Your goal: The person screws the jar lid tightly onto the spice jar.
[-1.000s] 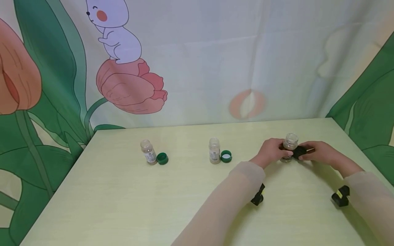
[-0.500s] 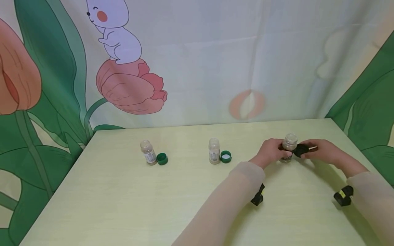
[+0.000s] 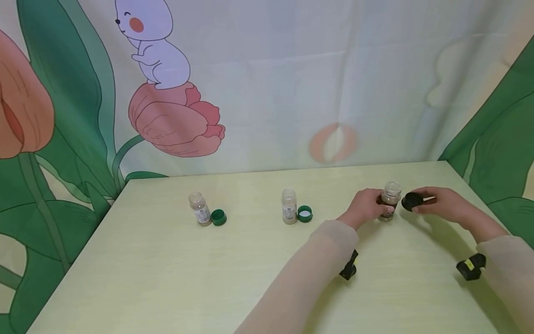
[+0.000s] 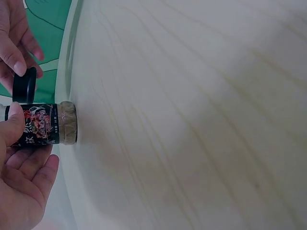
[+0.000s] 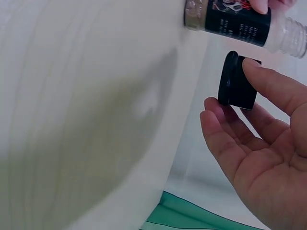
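At the table's right side, my left hand (image 3: 366,204) grips an upright spice jar (image 3: 392,189) between thumb and fingers. The jar has a black printed label (image 5: 237,21), brown contents at its bottom and an uncovered, threaded neck. Whether its base touches the table is hard to tell. Just right of it, my right hand (image 3: 442,203) pinches a black cap (image 5: 239,81) with thumb and fingertips. The cap is apart from the jar and raised above the table. In the left wrist view, the same cap (image 4: 24,86) is beside the labelled jar (image 4: 41,123).
Two other uncapped jars stand on the pale table (image 3: 167,278): one jar (image 3: 289,207) in the middle, another jar (image 3: 200,209) to the left. Beside each lies a green cap (image 3: 304,214), the left green cap (image 3: 219,217) included. A printed curtain (image 3: 267,93) hangs behind.
My right hand has moved right and slightly up with the black cap, widening the gap from the jar. My left hand keeps its grip on the jar, nearly still.
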`<state>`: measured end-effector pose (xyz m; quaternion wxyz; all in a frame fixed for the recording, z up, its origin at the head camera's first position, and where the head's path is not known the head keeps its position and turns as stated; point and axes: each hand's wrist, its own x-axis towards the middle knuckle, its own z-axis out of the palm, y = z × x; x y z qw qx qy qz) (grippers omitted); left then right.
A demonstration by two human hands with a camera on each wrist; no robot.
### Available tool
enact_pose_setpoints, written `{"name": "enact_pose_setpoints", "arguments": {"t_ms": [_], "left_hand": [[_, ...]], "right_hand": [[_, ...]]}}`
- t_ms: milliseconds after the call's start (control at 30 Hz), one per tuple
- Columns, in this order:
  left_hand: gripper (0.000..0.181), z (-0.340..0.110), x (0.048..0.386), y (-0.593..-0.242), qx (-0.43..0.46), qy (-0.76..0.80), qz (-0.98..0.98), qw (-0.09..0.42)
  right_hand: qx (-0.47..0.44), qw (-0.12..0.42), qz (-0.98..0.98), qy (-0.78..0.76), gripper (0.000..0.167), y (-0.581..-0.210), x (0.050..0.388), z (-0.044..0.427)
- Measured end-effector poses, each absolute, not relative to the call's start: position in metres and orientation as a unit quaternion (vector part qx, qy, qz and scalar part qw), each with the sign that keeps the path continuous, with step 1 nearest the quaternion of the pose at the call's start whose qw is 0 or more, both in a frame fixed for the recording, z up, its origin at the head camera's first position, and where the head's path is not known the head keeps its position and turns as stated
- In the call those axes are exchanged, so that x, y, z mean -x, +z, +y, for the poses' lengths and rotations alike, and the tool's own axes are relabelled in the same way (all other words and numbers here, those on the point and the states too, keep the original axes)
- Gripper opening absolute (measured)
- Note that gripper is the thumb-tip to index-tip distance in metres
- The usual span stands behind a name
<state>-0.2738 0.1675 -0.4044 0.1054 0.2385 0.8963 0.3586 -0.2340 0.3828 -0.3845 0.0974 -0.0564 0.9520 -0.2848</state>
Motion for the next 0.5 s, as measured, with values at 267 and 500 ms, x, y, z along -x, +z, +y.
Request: {"name": "enact_pose_setpoints", "arguments": {"t_ms": [267,500], "left_hand": [[0.029,0.168,0.273,-0.404,-0.239,0.357,0.897,0.104],[0.028,0.169,0.273,-0.405,-0.237,0.356,0.898,0.101]], "right_hand": [[0.059,0.075,0.953,-0.287,0.058,-0.377,0.231,0.385],[0.06,0.06,0.952,-0.295,0.06,-0.371,0.226,0.378]]}}
